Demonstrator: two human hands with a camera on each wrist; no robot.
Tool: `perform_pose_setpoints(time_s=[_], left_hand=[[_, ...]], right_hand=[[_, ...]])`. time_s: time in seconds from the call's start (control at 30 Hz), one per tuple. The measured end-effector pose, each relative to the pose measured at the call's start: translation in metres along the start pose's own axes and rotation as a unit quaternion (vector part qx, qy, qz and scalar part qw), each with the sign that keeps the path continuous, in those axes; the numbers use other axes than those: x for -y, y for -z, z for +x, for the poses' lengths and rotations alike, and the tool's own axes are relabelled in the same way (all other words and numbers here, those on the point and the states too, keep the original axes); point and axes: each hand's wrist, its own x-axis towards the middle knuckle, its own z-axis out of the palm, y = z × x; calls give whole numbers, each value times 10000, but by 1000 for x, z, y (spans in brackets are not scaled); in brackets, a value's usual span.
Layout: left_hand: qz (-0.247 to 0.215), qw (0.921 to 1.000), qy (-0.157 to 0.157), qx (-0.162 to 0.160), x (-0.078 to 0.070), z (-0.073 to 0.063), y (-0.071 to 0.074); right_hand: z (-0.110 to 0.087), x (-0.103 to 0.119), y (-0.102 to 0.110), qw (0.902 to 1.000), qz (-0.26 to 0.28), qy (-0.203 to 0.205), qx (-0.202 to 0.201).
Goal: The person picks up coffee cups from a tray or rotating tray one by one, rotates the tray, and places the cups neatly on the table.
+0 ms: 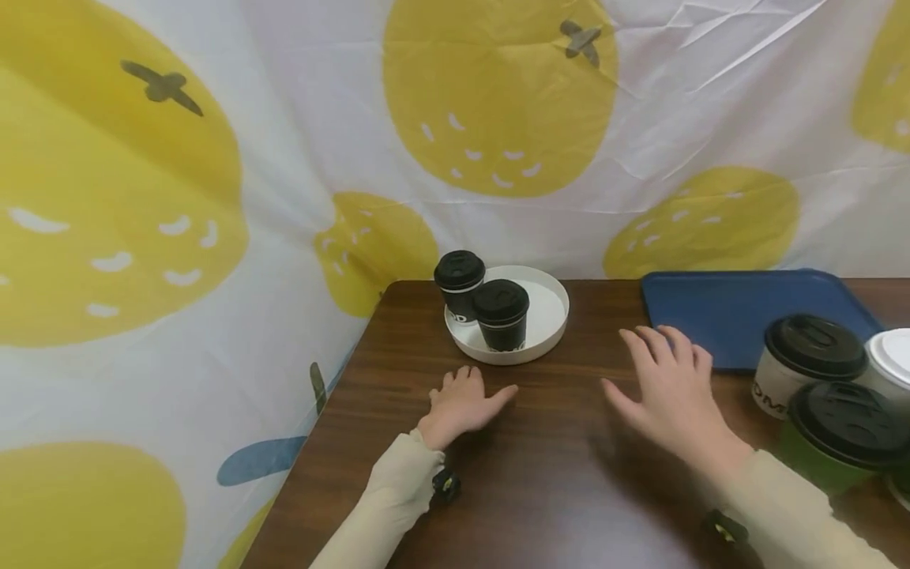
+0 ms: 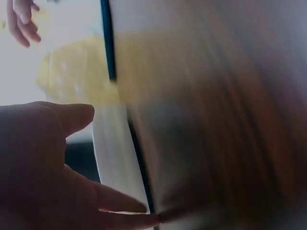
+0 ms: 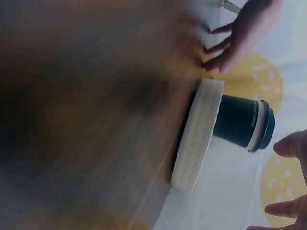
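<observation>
Two black paper cups, a rear one [image 1: 460, 292] and a front one [image 1: 502, 318], stand upright with black lids on a round white tray [image 1: 546, 325]. My left hand [image 1: 464, 405] is just in front of that tray, fingers spread and holding nothing; whether it touches the table cannot be told. Over the table to the right, my right hand [image 1: 671, 395] has its fingers apart and slightly bent, with nothing in it. The right wrist view shows the white tray [image 3: 196, 143] side-on with one black cup [image 3: 236, 120]. Both hands are apart from the cups.
Beyond my right hand lies a blue rectangular tray [image 1: 732, 308]. Right of that hand stand a white cup with black lid [image 1: 778, 383], a green cup [image 1: 817, 454] and a white-lidded cup [image 1: 892, 356]. A lemon-print cloth [image 1: 298, 118] hangs behind and left of the brown table [image 1: 526, 490].
</observation>
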Motion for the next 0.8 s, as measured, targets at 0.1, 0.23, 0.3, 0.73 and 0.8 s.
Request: perform_pose_setpoints(time_s=[0.1, 0.23, 0.3, 0.73, 0.8], left_hand=[[-226, 9993, 301, -39, 21, 9, 11], [-565, 9974, 409, -193, 43, 25, 22], [-704, 9966, 342, -261, 49, 32, 24], [-789, 9952, 569, -92, 47, 55, 22], [-742, 9954, 604, -55, 47, 57, 21]], right_hand=[[22, 6, -9, 9991, 180, 25, 390], [54, 14, -22, 9971, 412, 151, 618], [68, 18, -30, 9964, 472, 215, 675], [113, 46, -75, 9956, 643, 536, 412], [116, 49, -81, 9953, 686, 612, 290]])
